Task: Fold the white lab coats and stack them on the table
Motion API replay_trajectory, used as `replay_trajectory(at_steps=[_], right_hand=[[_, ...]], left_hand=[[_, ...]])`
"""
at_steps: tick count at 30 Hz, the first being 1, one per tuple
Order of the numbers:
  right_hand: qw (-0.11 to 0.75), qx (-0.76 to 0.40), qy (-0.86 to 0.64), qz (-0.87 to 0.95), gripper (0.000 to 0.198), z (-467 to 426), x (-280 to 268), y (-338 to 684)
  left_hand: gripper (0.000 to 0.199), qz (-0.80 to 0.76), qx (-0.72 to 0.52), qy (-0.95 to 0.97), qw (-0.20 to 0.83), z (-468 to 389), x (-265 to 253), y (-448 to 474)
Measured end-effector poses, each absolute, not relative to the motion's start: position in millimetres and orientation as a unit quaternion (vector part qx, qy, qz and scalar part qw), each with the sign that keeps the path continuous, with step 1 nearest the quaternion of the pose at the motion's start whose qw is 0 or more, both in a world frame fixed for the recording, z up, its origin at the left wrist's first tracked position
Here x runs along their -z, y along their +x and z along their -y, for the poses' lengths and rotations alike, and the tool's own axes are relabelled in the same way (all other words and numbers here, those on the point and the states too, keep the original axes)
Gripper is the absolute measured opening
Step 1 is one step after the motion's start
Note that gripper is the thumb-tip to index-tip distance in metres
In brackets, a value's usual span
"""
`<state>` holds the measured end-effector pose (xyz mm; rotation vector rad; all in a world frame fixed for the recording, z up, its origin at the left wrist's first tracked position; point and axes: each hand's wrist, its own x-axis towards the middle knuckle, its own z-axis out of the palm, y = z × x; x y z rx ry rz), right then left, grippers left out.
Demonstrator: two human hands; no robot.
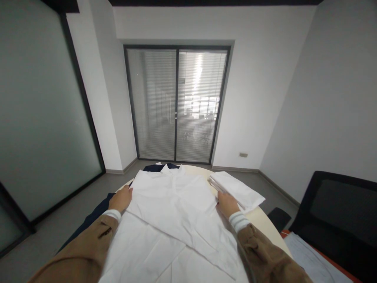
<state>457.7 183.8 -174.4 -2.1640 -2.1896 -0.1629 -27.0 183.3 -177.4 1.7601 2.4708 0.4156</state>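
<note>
A white long-sleeved shirt [173, 212] lies spread over the table, collar away from me, its sleeves folded across the body. At the shirt's left edge, below the shoulder, my left hand [120, 199] is closed with the fabric between its fingers. My right hand [228, 203] pinches the opposite edge; its fingertips are partly hidden. Just beyond the right hand rests a folded stack of white cloth [237, 188]. Dark navy clothing [98, 210] shows from under the shirt at the left and also behind the collar.
The pale round table [266, 220] bears the garments. To the right stands a black mesh-backed chair [338, 212], with light grey cloth [312, 255] on its orange-red seat. Glass doors with blinds [176, 106] are across the room, and a frosted glass panel [44, 110] is at the left.
</note>
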Motion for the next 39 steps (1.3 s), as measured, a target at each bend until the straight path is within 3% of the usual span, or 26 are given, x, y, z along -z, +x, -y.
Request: replay_trajectory(at_steps=[5, 9, 15, 21, 29, 35, 39], right_hand=[[0.007, 0.094, -0.606, 0.79, 0.037, -179, 169, 458], [-0.009, 0.079, -0.614, 0.786, 0.034, -175, 166, 459], [0.02, 0.054, -0.581, 0.812, 0.04, -169, 167, 440], [0.014, -0.103, -0.561, 0.821, 0.073, -165, 198, 428], [0.009, -0.135, -0.577, 0.806, 0.078, -175, 205, 439], [-0.028, -0.138, -0.611, 0.779, 0.065, -189, 177, 425], [0.012, -0.115, -0.617, 0.778, 0.062, -178, 167, 386]], left_hand=[[0.047, -0.809, -0.133, 0.572, 0.028, -182, 180, -26], [0.046, -0.809, -0.133, 0.572, 0.02, -180, 179, -24], [0.046, -0.817, -0.137, 0.56, 0.006, -171, 171, -13], [0.056, -0.753, -0.176, 0.61, -0.174, -153, 161, 41], [0.065, -0.577, -0.097, 0.811, 0.028, -119, 194, 136], [0.057, -0.55, -0.114, 0.827, -0.014, -101, 218, 155], [0.055, -0.555, -0.132, 0.821, -0.023, -102, 218, 153]])
